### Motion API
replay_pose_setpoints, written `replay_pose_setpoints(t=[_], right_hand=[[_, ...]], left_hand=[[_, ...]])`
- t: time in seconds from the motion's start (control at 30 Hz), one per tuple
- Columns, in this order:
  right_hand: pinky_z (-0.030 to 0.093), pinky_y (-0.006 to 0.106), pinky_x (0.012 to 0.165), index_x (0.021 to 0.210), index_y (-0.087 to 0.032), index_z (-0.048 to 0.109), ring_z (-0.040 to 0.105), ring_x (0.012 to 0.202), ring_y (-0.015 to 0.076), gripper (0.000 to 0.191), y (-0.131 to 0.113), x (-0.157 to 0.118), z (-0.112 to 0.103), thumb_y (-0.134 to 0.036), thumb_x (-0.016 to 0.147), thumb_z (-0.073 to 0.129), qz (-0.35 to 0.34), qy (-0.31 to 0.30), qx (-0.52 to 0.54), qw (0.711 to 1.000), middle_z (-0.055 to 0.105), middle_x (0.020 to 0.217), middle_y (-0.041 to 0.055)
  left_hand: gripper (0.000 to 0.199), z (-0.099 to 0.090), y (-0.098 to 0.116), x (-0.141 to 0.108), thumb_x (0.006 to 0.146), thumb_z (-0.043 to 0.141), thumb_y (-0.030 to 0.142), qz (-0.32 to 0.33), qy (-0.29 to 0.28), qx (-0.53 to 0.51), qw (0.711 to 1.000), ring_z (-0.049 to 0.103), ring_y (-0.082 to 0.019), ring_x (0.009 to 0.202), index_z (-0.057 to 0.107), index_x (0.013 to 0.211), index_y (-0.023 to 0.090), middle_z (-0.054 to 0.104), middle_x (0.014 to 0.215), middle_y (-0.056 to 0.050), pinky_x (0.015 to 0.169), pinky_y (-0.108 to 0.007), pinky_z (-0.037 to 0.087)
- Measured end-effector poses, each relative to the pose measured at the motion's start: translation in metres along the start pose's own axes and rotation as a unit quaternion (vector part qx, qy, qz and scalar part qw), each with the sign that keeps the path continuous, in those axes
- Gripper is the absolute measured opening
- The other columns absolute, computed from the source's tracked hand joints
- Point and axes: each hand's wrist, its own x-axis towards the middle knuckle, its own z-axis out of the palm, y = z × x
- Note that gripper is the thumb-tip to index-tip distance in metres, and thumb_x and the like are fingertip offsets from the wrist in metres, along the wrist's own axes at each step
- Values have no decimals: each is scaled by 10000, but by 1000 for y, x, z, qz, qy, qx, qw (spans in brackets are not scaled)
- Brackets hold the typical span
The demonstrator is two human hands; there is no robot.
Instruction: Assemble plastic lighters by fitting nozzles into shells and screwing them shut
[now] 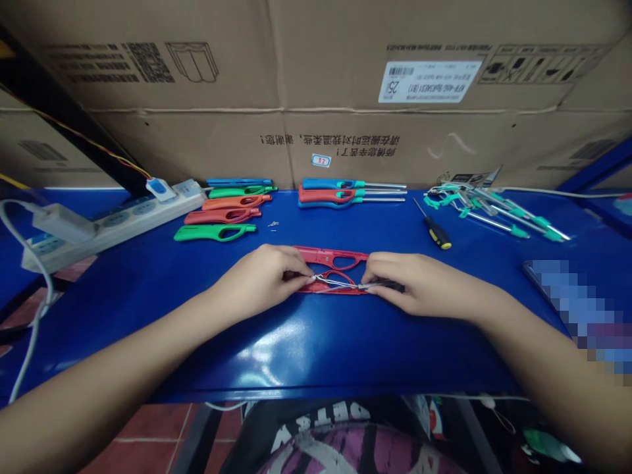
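Two red lighter casing halves lie side by side in front of me, the farther half (328,255) bare and the nearer half (340,276) under my hands. Thin white wires (336,282) stretch across the nearer half. My left hand (269,276) pinches their left end between thumb and fingertips. In my right hand (419,283) is a slim dark tool (392,285) that looks like tweezers, its grey tip touching or close to the wires' right end. Fingers partly hide both ends of the nearer half.
Several coloured lighter casings (217,232) lie at left, beside a power strip (123,220) and tiny screws (273,226). Assembled lighters (328,196), a screwdriver (433,227) and a heap of metal tubes with green parts (503,212) sit farther back, before a cardboard box (207,141).
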Motion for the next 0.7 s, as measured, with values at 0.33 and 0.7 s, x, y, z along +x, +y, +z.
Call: replay_pose_setpoints(t=[0.33, 0.7], right_hand=[[474, 285, 745, 998, -204, 722, 660, 868, 176, 121, 1, 0, -1, -268, 963, 626, -7, 4, 15, 1000, 705, 983, 32], [437, 271, 660, 974, -192, 729, 654, 777, 160, 146, -2, -1, 3, -259, 976, 599, -13, 33, -105, 994, 679, 901, 32]], left_hand=[[145, 1, 2, 0, 899, 682, 140, 22, 9, -7, 1000, 708, -189, 840, 814, 945, 177, 754, 908, -54, 785, -298, 555], [139, 5, 2, 0, 885, 690, 116, 31, 23, -15, 999, 703, -177, 808, 815, 913, 172, 751, 879, -49, 745, -277, 542]])
